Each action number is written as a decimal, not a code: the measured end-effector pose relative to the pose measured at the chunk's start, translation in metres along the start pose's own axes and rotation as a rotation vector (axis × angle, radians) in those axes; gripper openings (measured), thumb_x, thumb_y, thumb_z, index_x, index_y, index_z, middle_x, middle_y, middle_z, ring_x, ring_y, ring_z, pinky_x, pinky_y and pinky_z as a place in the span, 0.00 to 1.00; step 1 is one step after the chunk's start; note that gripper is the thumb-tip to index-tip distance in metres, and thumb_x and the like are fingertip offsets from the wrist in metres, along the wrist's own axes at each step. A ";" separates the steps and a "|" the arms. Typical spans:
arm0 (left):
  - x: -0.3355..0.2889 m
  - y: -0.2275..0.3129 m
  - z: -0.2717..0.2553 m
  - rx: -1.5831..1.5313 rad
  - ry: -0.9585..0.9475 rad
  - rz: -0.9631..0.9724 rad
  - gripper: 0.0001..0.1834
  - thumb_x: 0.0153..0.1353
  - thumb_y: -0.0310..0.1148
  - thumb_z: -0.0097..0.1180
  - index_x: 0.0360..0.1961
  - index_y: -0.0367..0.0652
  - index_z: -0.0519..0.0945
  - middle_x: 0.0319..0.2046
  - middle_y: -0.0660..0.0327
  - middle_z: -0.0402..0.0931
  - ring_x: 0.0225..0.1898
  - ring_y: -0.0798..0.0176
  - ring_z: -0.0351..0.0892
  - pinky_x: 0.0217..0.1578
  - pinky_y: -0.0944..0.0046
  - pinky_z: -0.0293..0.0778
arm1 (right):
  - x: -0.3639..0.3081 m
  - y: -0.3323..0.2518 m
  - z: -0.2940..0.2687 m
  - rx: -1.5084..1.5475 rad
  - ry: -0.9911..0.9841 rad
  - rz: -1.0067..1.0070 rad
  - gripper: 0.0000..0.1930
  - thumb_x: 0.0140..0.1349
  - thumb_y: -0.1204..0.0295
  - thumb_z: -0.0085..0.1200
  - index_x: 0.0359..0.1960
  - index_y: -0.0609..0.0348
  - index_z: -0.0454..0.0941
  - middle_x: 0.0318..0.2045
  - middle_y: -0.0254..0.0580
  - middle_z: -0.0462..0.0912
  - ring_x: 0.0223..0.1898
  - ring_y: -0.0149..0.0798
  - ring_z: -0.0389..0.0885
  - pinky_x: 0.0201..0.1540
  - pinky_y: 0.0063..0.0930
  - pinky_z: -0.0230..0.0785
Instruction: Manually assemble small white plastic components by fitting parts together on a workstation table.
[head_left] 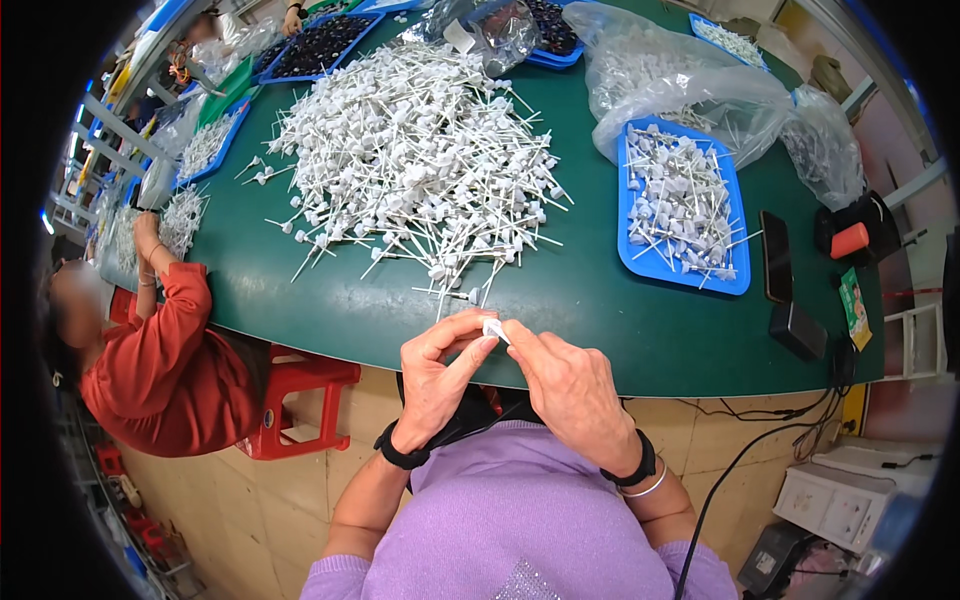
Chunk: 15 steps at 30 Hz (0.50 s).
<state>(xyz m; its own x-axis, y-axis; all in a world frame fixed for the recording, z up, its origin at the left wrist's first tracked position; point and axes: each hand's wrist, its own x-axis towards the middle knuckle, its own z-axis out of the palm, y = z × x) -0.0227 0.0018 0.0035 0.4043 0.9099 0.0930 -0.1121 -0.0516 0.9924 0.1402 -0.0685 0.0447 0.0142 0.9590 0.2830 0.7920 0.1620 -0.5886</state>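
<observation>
At the near edge of the table, my left hand point(440, 365) and my right hand point(570, 382) meet fingertip to fingertip. Between them is a small white plastic piece point(492, 327), pinched from both sides. Its cup-like white head shows; the rest is covered by my fingers. Just beyond my hands spreads a big heap of similar white pieces with thin stems point(410, 150). A few stray ones lie at its near side, one stemmed piece point(455, 294) closest to my fingers.
On the green table point(600, 345) a blue tray point(741, 278) of white stemmed pieces stands right, with clear plastic bags point(640, 60) behind it. A phone point(775, 255) and black box point(798, 330) lie farther right. A co-worker in a red top point(160, 370) sits left, near a red stool point(300, 405).
</observation>
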 end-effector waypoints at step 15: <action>0.001 0.011 -0.004 0.429 -0.011 0.006 0.11 0.60 0.22 0.64 0.45 0.38 0.86 0.44 0.55 0.83 0.39 0.70 0.83 0.42 0.71 0.77 | 0.002 0.009 0.002 0.195 0.023 0.027 0.08 0.66 0.75 0.56 0.46 0.60 0.78 0.26 0.51 0.81 0.26 0.56 0.80 0.25 0.43 0.69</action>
<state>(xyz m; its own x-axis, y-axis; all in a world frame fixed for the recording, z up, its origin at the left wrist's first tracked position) -0.0274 0.0037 0.0141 0.4151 0.9046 0.0973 0.2726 -0.2257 0.9353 0.1459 -0.0650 0.0389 0.0494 0.9583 0.2816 0.6582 0.1808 -0.7308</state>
